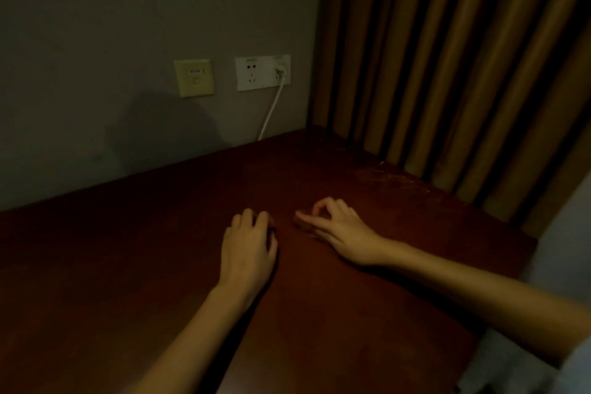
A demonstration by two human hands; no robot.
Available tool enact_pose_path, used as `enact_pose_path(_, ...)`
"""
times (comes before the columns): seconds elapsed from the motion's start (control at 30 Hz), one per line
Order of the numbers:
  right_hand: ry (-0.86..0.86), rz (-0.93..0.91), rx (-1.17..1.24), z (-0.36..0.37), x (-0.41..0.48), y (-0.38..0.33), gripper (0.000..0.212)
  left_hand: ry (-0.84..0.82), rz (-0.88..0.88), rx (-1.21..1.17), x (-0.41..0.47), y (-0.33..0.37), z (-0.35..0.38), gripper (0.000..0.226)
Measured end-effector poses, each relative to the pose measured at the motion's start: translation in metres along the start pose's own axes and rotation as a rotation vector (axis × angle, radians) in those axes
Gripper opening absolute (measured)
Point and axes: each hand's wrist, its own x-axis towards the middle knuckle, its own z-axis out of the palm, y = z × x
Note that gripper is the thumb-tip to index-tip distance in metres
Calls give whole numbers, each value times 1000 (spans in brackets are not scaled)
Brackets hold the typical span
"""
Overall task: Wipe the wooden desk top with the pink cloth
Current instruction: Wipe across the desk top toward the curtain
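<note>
- Worktop (112, 265): dark red-brown wood, lying directly below the white socket plate (256, 73) and filling the lower part of the view. Its back edge is running along the wall (96, 25), passing just under the plate.
- Long axis: seems to be going along that wall edge, w/ the far right corner pointing to a spot below & right of the plate. The left end is being cut off by the frame, so can't tell for sure.
- Pale scratches are showing on the wood, right of & below the plate.
- Left grip (248, 249): resting palm down on the wood, straight below the plate & well toward the viewer. Fingers are bending under at the tips. Can't tell if it's clenched or grasping anything, too dim.
- Right grip (342, 227): lying on the wood below & right of the plate, near the left one but apart. Thumb & index are meeting in a ring, and another finger (303, 217) is pointing left. Can't tell if anything is being pinched.
- Pink cloth: can't tell where it is, too dim.
- White cable (270, 112): hanging from a plug (281, 69) in the plate's right side, dropping behind the back edge.
- Beige plate (194, 77): sitting on the wall just left of the socket plate.
- Brown curtain (447, 57): hanging in folds right of the plate.
</note>
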Motion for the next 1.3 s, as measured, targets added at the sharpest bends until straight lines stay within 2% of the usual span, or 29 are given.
enact_pose_path(0.07,0,43,-7,-11,-28,29,45,12,20,2,0,3,-1,22)
enact_pose_path(0.2,-45,396,-84,-25,-36,104,45,6,65,14,-8,14,-3,17)
enact_pose_path(0.33,5,533,-83,-21,15,107,44,4,72,-4,-9,13,-9,19)
enact_pose_path(0.4,12,517,-60,-16,37,82,45,14,62,-31,-9,11,-11,17)
enact_pose_path(0.47,-11,403,-45,-10,40,46,45,15,55,-50,-11,8,-11,16)
enact_pose_path(0.6,-5,103,-12,-11,-21,4,44,36,55,-43,-10,5,-10,15)
enact_pose_path(0.67,4,102,-5,-18,-58,21,44,37,60,-42,-11,6,-9,15)
enact_pose_path(0.77,-12,344,-64,-33,-88,81,44,31,75,-37,-14,8,-8,15)
enact_pose_path(0.87,2,596,-78,-40,-81,132,44,14,79,-40,-14,11,-8,15)
enact_pose_path(0.97,29,659,-79,-37,-42,138,44,16,80,-41,-9,12,-9,13)
enact_pose_path(1.03,31,613,-66,-31,-20,116,44,18,82,-42,-8,9,-11,13)
enact_pose_path(1.1,7,466,-58,-25,-18,81,44,25,79,-56,-9,6,-13,14)
enact_pose_path(1.23,6,127,-8,-20,-87,27,46,-1,74,-67,-10,4,-13,16)
enact_pose_path(1.3,50,126,-4,-25,-128,45,48,-17,67,-55,-11,5,-13,17)
